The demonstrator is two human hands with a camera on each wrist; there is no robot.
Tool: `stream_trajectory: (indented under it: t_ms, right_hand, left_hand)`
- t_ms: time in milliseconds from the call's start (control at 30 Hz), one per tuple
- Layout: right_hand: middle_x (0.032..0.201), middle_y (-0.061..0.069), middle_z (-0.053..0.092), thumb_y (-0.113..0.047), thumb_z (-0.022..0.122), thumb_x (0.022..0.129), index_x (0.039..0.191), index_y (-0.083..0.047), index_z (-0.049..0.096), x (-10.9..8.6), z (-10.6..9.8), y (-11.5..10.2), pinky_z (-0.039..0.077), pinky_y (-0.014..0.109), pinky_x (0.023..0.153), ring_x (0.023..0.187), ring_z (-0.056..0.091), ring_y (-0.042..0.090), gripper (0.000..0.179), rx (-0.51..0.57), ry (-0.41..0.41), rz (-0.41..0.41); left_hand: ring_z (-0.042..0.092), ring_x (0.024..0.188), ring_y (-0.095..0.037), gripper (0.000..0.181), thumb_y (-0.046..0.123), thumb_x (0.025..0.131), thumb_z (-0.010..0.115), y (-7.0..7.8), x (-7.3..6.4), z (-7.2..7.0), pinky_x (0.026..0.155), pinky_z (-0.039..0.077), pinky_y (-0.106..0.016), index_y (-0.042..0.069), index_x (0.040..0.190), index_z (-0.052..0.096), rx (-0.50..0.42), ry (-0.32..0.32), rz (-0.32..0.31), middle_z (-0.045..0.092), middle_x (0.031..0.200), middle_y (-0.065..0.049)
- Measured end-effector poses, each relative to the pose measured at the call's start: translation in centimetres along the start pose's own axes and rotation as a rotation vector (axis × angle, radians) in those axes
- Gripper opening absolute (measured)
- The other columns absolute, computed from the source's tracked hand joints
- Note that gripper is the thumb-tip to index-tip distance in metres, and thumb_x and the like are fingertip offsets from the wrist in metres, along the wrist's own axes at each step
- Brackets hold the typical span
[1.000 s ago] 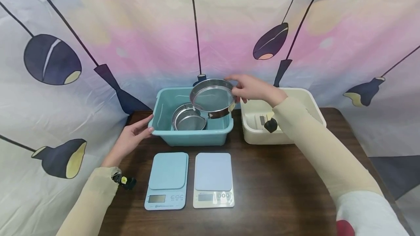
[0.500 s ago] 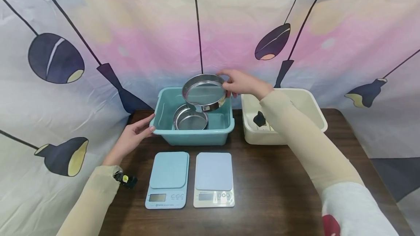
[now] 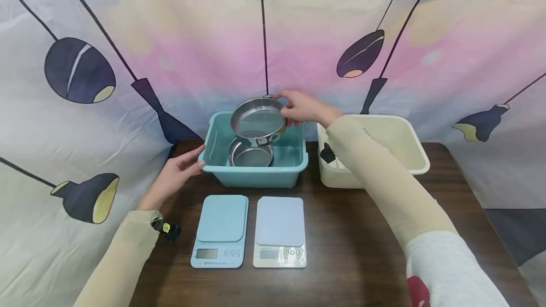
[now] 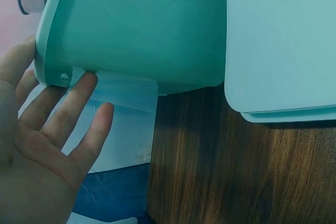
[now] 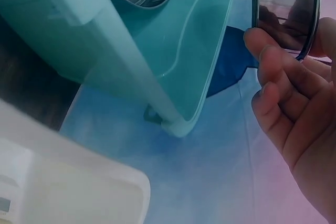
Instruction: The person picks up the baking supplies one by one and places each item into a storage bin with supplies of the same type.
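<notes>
Over the blue plastic bin [image 3: 256, 177], my right hand [image 3: 306, 107] pinches a round metal sieve [image 3: 259, 121] by its right rim. The sieve hangs tilted, its fine mesh showing; its shiny side wall [image 5: 287, 3] fills the top right of the right wrist view. Beneath it, inside the bin, sits a smaller metal sieve [image 3: 252, 157], partly covered by the upper one in the head view. My left hand [image 3: 172, 174] touches the bin's left rim with nearly straight fingers [image 4: 68, 111], spread along the outside in the left wrist view.
A cream bin [image 3: 337, 180] stands right of the blue one, partly behind my right sleeve. Two kitchen scales, one light blue [image 3: 222, 219] and one white [image 3: 279, 221], lie on the dark wooden table [image 3: 358, 245] in front. A fabric backdrop [image 3: 204, 22] rises behind.
My right hand has carried the sieve leftward, from the bin's right side to over the smaller sieve. My left hand stays at the bin's left rim; the whole head view has shifted slightly.
</notes>
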State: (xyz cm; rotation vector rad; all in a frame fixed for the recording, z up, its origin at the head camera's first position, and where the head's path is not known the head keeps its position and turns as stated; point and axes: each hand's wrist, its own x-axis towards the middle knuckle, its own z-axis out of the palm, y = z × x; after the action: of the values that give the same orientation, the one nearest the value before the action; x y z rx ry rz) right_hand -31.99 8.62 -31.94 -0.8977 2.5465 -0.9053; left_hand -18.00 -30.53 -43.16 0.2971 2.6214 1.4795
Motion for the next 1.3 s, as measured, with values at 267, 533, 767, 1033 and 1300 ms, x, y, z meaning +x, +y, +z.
stream_trajectory:
  t_ms: [267, 533, 767, 1033, 1300]
  right_hand:
    - [0.081, 0.011, 0.074, -0.013, 0.051, 0.105, 0.154, -0.009, 0.043, 0.8, 0.8, 0.0, 0.056, 0.036, 0.065, 0.068, 0.068, 0.025, 0.05, -0.007, -0.001, 0.008]
    - [0.086, 0.012, 0.073, -0.015, 0.05, 0.107, 0.156, -0.011, 0.041, 1.5, 1.2, -0.2, 0.057, 0.038, 0.068, 0.071, 0.068, 0.026, 0.05, -0.002, -0.012, 0.011]
    - [0.085, 0.013, 0.073, -0.014, 0.051, 0.107, 0.157, -0.01, 0.04, 1.9, 1.7, 0.1, 0.058, 0.043, 0.071, 0.073, 0.068, 0.026, 0.051, 0.015, -0.017, 0.016]
    - [0.085, 0.012, 0.073, -0.014, 0.051, 0.107, 0.157, -0.012, 0.04, 3.2, 2.7, 0.5, 0.057, 0.038, 0.068, 0.071, 0.068, 0.026, 0.051, -0.001, -0.047, 0.037]
    - [0.086, 0.014, 0.072, -0.015, 0.051, 0.108, 0.156, -0.013, 0.041, 4.1, 3.5, 0.4, 0.059, 0.053, 0.08, 0.075, 0.068, 0.031, 0.049, 0.025, -0.079, 0.06]
  left_hand:
    - [0.067, 0.101, 0.005, 0.059, 0.03, 0.108, 0.06, 0.0, 0.2, 0.1, 0.087, 0.052, -0.012, 0.017, 0.162, 0.039, 0.012, 0.005, 0.001, 0.043, 0.16, -0.018]
    - [0.071, 0.105, -0.007, 0.059, 0.03, 0.108, 0.06, -0.1, 0.1, 0.1, 0.087, 0.053, -0.012, 0.017, 0.162, 0.039, 0.018, 0.009, 0.006, 0.043, 0.161, -0.019]
    - [0.069, 0.101, 0.001, 0.058, 0.029, 0.108, 0.06, -0.2, 0.2, 0.2, 0.088, 0.053, -0.013, 0.018, 0.162, 0.039, -0.001, 0.009, 0.011, 0.043, 0.161, -0.019]
    - [0.073, 0.107, -0.014, 0.058, 0.03, 0.108, 0.06, -0.1, 0.1, 0.0, 0.089, 0.052, -0.012, 0.017, 0.162, 0.039, 0.011, 0.007, 0.012, 0.043, 0.161, -0.019]
    - [0.072, 0.104, -0.007, 0.058, 0.028, 0.109, 0.059, -0.2, 0.1, 0.2, 0.088, 0.053, -0.013, 0.013, 0.162, 0.039, 0.002, 0.012, 0.021, 0.043, 0.16, -0.022]
